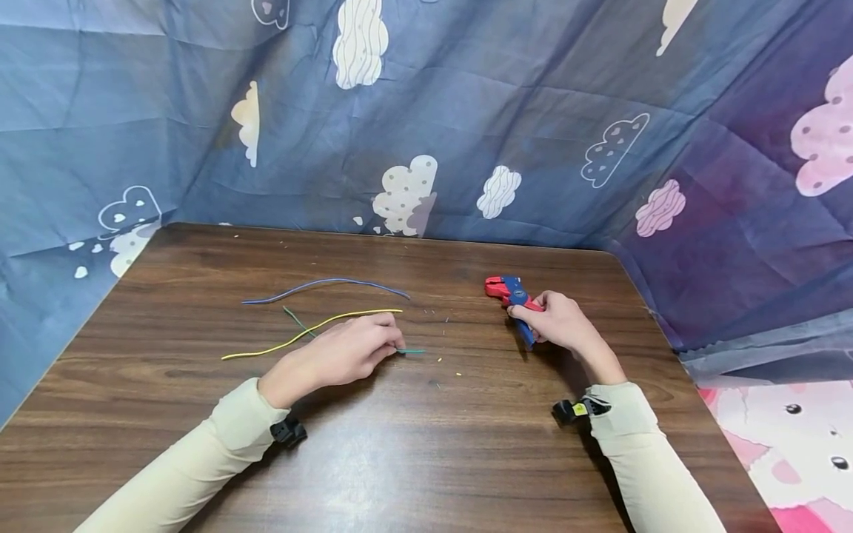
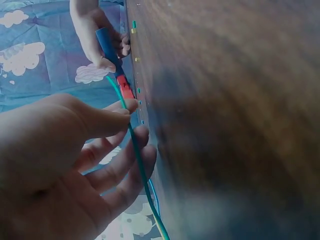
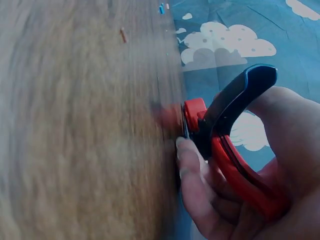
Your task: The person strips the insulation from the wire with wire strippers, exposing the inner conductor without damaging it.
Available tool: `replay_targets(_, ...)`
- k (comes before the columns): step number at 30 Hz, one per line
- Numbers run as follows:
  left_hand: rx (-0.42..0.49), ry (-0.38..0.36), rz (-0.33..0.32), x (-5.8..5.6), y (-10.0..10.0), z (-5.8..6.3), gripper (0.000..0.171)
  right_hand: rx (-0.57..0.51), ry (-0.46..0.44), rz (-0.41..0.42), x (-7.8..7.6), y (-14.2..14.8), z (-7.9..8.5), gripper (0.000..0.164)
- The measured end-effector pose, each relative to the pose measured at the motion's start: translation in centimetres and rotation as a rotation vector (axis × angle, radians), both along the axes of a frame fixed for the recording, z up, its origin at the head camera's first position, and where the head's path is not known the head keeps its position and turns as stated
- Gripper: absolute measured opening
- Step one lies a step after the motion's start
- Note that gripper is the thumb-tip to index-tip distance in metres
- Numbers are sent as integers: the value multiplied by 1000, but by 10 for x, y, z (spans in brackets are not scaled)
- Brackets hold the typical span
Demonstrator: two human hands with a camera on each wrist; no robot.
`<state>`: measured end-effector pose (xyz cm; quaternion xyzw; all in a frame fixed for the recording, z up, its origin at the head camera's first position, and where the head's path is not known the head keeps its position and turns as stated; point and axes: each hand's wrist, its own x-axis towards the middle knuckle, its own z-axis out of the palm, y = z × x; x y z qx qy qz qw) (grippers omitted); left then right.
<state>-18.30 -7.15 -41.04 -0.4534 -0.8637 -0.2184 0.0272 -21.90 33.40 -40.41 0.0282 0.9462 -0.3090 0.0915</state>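
Note:
My left hand [image 1: 349,348] pinches a green wire [image 1: 415,351] between thumb and forefinger, close over the tabletop. One short end sticks out to the right; the longer part [image 2: 141,165] trails back past the curled fingers in the left wrist view. At the right, my right hand [image 1: 563,322] grips a red and blue wire stripper [image 1: 514,292], its head pointing left toward the back. In the right wrist view, the stripper's blue handle [image 3: 240,97] and red handle [image 3: 240,175] stand spread apart. A yellow wire [image 1: 346,314] lies just behind my left hand.
Farther back on the brown wooden table [image 1: 426,459] lies a curved blue wire [image 1: 333,279]. Several tiny clippings, including a yellow bit [image 1: 458,374], are scattered between the hands. A patterned blue cloth [image 1: 300,148] hangs behind the table, and more cloth hangs at its right side.

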Motion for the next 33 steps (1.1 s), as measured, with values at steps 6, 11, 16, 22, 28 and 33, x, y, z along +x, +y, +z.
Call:
replay_targets(6,32,36,17,0,1,0,12,-139,-68,-11,-1,-5,-1,64)
replay_targets(11,51,33,39,-1,1,3,13,-241,-102,-7,0,-11,-4,59)
replay_targets(16,56,35,91,-2,0,7,15,-429,-77,-6,1,-20,-2,46)
replay_targets(22,68,49,127,-1,0,10,14,-610,27,-68,0,-27,-1,45)
replay_targets(28,93,73,157,0,1,12,12,-721,88,-29,0,-27,-1,55)
replay_targets(33,103,97,194,2,2,14,11,-730,108,71,2,-32,-1,56)
